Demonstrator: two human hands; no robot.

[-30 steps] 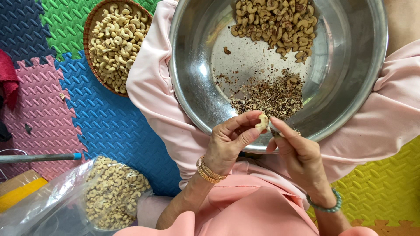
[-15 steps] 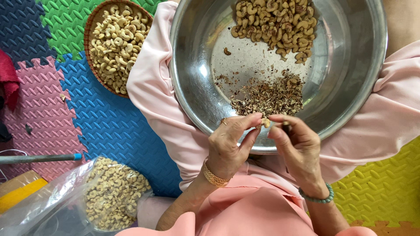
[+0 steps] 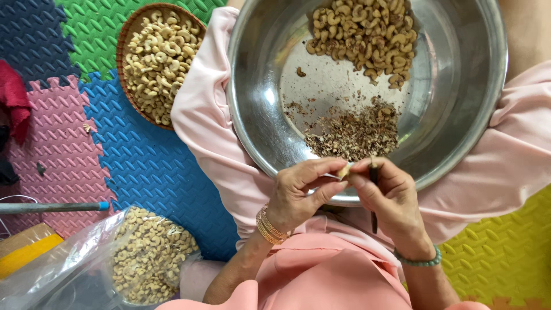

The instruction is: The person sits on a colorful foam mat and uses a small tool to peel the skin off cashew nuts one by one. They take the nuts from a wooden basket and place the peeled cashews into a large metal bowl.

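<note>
Over the near rim of the large shiny steel bowl, so scraps drop inside, the left hand pinches a pale cashew kernel in a narrow grip while the right hand clasps a thin dark-handled peeling tool against it.

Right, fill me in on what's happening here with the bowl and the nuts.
A person sits with a big metal bowl on their lap. The left hand pinches a single cashew over the bowl's near rim, while the right hand holds a thin dark tool against it. Inside the bowl lie a pile of unpeeled cashews and a heap of skin scraps. On the foam mat, a woven basket and a plastic bag hold pale cashews.
</note>
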